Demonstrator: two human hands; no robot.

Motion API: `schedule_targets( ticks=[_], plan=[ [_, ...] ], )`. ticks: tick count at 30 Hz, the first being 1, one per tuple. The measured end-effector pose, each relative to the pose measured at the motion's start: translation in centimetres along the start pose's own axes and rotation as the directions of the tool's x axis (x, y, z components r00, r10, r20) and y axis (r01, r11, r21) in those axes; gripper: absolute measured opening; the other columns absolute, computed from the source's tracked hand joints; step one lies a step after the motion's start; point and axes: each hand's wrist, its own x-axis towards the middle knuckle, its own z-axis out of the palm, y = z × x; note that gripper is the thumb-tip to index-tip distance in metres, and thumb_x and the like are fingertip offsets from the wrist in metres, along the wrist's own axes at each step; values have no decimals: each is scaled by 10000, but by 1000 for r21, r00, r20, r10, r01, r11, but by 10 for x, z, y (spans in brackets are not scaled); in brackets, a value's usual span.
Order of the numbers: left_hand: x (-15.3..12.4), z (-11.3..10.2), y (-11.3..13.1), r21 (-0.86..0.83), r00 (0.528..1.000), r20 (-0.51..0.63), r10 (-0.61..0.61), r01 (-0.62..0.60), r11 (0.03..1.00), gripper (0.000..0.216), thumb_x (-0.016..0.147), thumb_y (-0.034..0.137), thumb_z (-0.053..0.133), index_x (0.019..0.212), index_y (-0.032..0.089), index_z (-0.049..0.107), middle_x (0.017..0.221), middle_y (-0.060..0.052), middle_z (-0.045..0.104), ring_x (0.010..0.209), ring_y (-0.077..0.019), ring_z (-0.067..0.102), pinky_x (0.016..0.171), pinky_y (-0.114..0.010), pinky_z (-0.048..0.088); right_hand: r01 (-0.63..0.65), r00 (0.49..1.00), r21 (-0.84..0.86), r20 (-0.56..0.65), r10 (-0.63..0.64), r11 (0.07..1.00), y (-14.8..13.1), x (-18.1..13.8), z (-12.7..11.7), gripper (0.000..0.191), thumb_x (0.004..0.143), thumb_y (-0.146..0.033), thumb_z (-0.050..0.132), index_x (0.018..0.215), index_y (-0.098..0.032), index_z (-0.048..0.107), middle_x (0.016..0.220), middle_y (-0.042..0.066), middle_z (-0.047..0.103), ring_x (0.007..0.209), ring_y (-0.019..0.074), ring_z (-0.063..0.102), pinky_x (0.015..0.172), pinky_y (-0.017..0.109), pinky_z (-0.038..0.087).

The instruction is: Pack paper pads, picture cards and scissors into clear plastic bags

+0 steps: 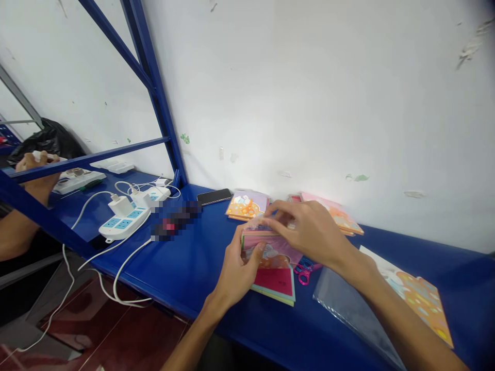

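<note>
My left hand (240, 265) is closed round a small pack of cards (284, 252) in a clear plastic sleeve, its thumb across the front. My right hand (313, 229) has its fingers pinched at the sleeve's upper edge; the exact grip is partly hidden. Under the pack, a red card with pale green borders (274, 282) lies on the blue table. Pink scissors (304, 275) rest just right of it, partly covered. Below my right forearm are clear plastic bags (340, 299) and a large card with an orange print (423, 296).
Against the wall lie a stack of printed cards (247, 205), another pinkish stack (340, 214) and a phone (214, 197). Power strips (126, 221) with white cables stand at left by a blue metal frame (154, 93). Beyond it, another person's hand (36, 162) is at work.
</note>
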Motion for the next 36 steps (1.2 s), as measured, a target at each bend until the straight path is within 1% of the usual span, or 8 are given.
schedule_targets(
  ticks=[6, 11, 18, 21, 24, 27, 31, 36],
  plan=[
    [2, 3, 9, 110, 997, -11, 81, -79, 991, 309, 979, 314, 605, 1273, 238, 546, 1194, -48, 731, 1079, -224, 694, 914, -313, 526, 57, 998, -267, 17, -55, 962, -15, 6, 1, 267, 966, -478, 613, 909, -250, 741, 677, 22, 747, 612, 200, 625, 558, 317, 260],
    [4, 3, 11, 152, 996, 1, 92, -91, 984, 317, 979, 291, 596, 1288, 245, 536, 1202, -35, 739, 1102, -225, 688, 935, -324, 516, 140, 989, -293, 96, -117, 946, -23, 18, -1, 325, 977, -460, 605, 790, -221, 721, 705, 11, 722, 601, 164, 581, 540, 304, 228],
    [3, -3, -4, 79, 1000, -1, 30, -30, 996, 366, 955, 313, 645, 1305, 260, 549, 1210, -22, 692, 1066, -191, 672, 912, -285, 527, -52, 997, 92, -44, 57, 994, 4, 1, -27, 354, 1014, -552, 491, 1075, -278, 706, 932, 6, 756, 836, 195, 685, 748, 331, 460],
    [6, -6, -10, 85, 1000, -7, 15, -14, 996, 266, 938, 337, 674, 1177, 239, 614, 1079, 0, 699, 954, -165, 671, 837, -245, 523, -170, 984, 346, 104, 142, 923, 39, -27, -32, 414, 980, -581, 539, 1272, -303, 635, 1247, 54, 705, 1080, 244, 686, 874, 376, 535],
    [11, -6, -14, 41, 999, -32, -15, 16, 999, 232, 919, 359, 697, 1093, 221, 633, 984, 11, 702, 910, -164, 674, 801, -236, 521, -247, 959, 501, 250, 135, 829, 64, -55, -20, 660, 844, -488, 778, 1430, -343, 510, 1441, 58, 598, 1195, 250, 649, 987, 402, 546],
    [18, -5, -14, -33, 997, -53, -55, 54, 998, 249, 900, 370, 716, 1071, 209, 636, 946, 7, 708, 915, -178, 680, 793, -244, 527, -240, 969, 555, 90, 229, 796, 71, -71, 0, 512, 887, -418, 752, 1363, -345, 578, 1336, 40, 674, 1051, 213, 705, 934, 390, 578],
    [24, -7, -11, -72, 997, -35, -63, 60, 996, 243, 887, 356, 727, 1057, 199, 653, 947, -2, 713, 891, -180, 681, 793, -258, 536, -135, 961, 533, -136, 242, 835, 67, -79, 18, 118, 910, -352, 732, 998, -279, 762, 1012, 25, 785, 862, 201, 729, 796, 347, 594],
    [24, -13, -6, 25, 996, 29, -86, 86, 996, 217, 883, 343, 737, 1043, 211, 671, 967, 2, 728, 908, -174, 694, 795, -243, 528, -73, 953, 471, -226, 200, 879, 68, -86, 22, 70, 892, -245, 738, 865, -266, 799, 888, 8, 814, 829, 198, 754, 779, 317, 600]
  ],
)
